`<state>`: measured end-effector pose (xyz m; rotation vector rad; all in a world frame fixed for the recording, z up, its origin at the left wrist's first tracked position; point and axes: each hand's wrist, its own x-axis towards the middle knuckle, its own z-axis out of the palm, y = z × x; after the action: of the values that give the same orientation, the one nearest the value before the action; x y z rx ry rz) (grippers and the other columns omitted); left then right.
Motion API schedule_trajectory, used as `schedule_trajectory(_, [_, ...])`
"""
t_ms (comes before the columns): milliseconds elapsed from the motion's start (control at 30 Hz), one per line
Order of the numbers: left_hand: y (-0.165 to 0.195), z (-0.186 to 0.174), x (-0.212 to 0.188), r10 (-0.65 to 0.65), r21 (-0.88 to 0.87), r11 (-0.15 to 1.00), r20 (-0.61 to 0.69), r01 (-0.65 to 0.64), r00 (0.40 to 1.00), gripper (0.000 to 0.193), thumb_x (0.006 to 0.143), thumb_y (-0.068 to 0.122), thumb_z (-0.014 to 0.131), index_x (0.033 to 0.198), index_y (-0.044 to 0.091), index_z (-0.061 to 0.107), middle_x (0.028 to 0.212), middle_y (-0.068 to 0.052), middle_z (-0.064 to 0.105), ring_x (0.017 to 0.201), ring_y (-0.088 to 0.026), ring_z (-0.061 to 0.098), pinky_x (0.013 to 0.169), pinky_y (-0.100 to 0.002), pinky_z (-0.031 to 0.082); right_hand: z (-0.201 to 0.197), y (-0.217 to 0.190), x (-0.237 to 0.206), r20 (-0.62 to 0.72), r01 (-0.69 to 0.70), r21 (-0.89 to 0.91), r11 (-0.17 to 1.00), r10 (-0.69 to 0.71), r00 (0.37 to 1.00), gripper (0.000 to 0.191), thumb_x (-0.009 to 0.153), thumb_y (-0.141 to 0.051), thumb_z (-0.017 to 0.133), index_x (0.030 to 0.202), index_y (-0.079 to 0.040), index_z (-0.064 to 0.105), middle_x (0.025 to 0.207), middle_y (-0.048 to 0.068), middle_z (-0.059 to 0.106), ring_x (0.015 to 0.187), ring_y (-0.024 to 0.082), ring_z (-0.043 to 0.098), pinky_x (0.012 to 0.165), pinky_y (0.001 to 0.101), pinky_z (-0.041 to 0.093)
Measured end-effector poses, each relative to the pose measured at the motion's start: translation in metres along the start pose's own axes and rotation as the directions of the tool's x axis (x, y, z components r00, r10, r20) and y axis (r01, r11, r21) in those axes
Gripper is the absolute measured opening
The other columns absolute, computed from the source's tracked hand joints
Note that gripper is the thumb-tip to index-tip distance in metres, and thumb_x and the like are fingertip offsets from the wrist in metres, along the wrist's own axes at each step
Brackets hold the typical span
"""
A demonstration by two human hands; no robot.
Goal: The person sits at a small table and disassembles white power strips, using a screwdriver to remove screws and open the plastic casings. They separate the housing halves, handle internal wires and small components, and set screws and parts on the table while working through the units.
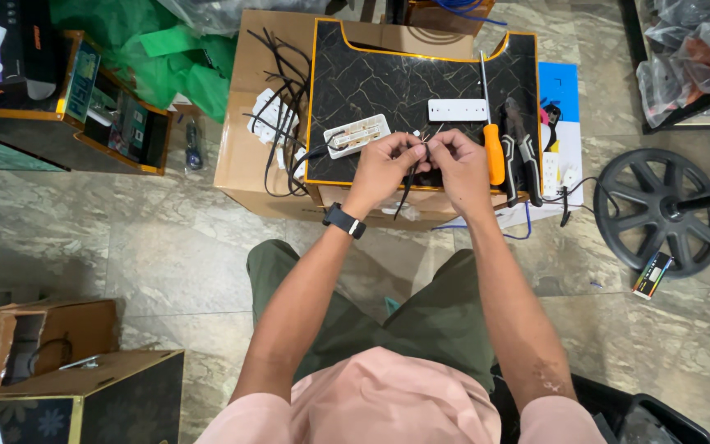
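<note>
Left hand (384,164) and right hand (458,160), fingertips pinched together on a thin black cable (408,182) above the dark marble-patterned board (388,78), its long axis hanging downward toward the person, near an opened white socket strip (357,135).

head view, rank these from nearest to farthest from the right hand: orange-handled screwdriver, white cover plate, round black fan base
1. Orange-handled screwdriver: lies just outboard of the right hand, on the dark marbled board.
2. White cover plate: further up the board, beyond the hand.
3. Round black fan base: on the floor, far to the right.
</note>
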<state>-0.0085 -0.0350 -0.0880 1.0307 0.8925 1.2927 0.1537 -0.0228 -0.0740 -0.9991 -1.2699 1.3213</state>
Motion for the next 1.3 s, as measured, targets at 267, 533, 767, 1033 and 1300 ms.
schedule_trajectory(267, [0.002, -0.002, -0.002, 0.035, 0.075, 0.997, 0.029, -0.037, 0.999, 0.01, 0.099, 0.007, 0.07, 0.102, -0.001, 0.073, 0.08, -0.002, 0.072, 0.077, -0.007, 0.072, 0.066, -0.021, 0.055, -0.001, -0.003, 0.001, -0.022, 0.0, -0.105, 0.994, -0.002, 1.0, 0.009, 0.101, -0.01, 0.068, 0.101, -0.002, 0.071, 0.088, -0.003, 0.068, 0.077, 0.003, 0.058, 0.071, 0.0203, 0.049])
schedule_trajectory(533, [-0.007, -0.004, 0.002, -0.003, -0.1, 0.995, 0.006, 0.004, 1.0, 0.013, 0.098, 0.008, 0.069, 0.105, -0.002, 0.071, 0.085, 0.0, 0.071, 0.079, -0.008, 0.072, 0.072, -0.023, 0.062, -0.004, -0.012, 0.001, -0.048, 0.034, -0.202, 0.979, -0.045, 0.998, 0.013, 0.102, -0.006, 0.062, 0.109, -0.001, 0.073, 0.087, -0.002, 0.066, 0.078, 0.004, 0.058, 0.071, 0.02, 0.048])
schedule_trajectory(767, [-0.007, -0.008, 0.001, 0.0, -0.007, 1.0, 0.012, 0.0, 1.0, 0.015, 0.098, 0.007, 0.072, 0.108, -0.004, 0.073, 0.082, 0.0, 0.068, 0.078, -0.008, 0.071, 0.068, -0.022, 0.058, -0.007, -0.029, 0.0, -0.039, 0.12, -0.206, 0.971, -0.13, 0.991, 0.009, 0.1, -0.001, 0.067, 0.108, 0.0, 0.068, 0.094, -0.002, 0.067, 0.081, 0.002, 0.057, 0.072, 0.0198, 0.047])
schedule_trajectory(1033, [-0.008, -0.011, 0.002, -0.038, -0.101, 0.994, 0.047, 0.042, 0.998, 0.016, 0.098, 0.009, 0.069, 0.11, -0.003, 0.072, 0.091, -0.003, 0.073, 0.081, -0.009, 0.072, 0.074, -0.023, 0.061, -0.005, -0.023, 0.0, -0.002, 0.001, -0.225, 0.974, -0.001, 1.0, 0.009, 0.101, -0.004, 0.065, 0.107, 0.0, 0.07, 0.094, -0.002, 0.067, 0.084, 0.003, 0.058, 0.075, 0.0201, 0.047])
schedule_trajectory(1300, [-0.009, -0.011, 0.003, -0.039, -0.062, 0.997, 0.039, 0.041, 0.998, 0.019, 0.098, 0.009, 0.071, 0.113, -0.003, 0.073, 0.093, -0.005, 0.074, 0.082, -0.01, 0.072, 0.072, -0.023, 0.058, 0.002, -0.019, 0.003, -0.007, 0.058, -0.173, 0.983, -0.06, 0.998, 0.011, 0.102, -0.005, 0.062, 0.107, 0.0, 0.069, 0.096, 0.001, 0.07, 0.088, 0.005, 0.063, 0.08, 0.0212, 0.051])
